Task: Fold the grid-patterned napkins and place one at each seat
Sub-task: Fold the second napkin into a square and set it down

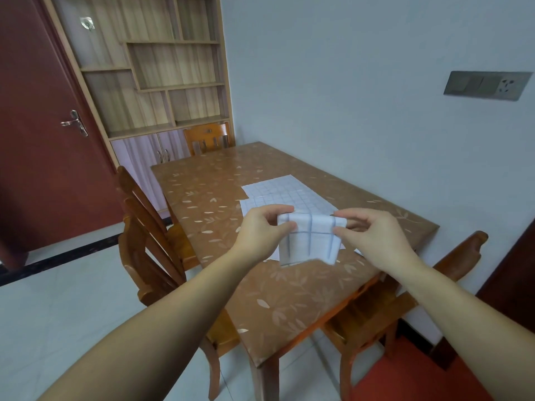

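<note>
While both hands hold one grid-patterned napkin (311,240) up over the near middle of the desk (289,302), the folding step looks to be in hand: the left hand (262,230) pinches its upper left edge between thumb and curled fingers, the right hand (373,235) pinches the upper right edge likewise, and the cloth hangs between them as a small doubled panel; whether its lower edge touches the top I cannot tell. Next, I judge, it wants one more fold or a squaring of the edges, then laying down at a seat, since no folded napkin shows at any place. Just behind it, the other napkins (278,192) lie flat and overlapping. A brown leaf-patterned cover lies on the desk, with wooden chairs on the left (144,241), at the far end (207,137) and on the right (454,256); beyond stand a wooden shelf unit (162,68), a dark red door (43,125), a pale wall with a socket plate (487,85), and a light tiled floor (58,314)
</note>
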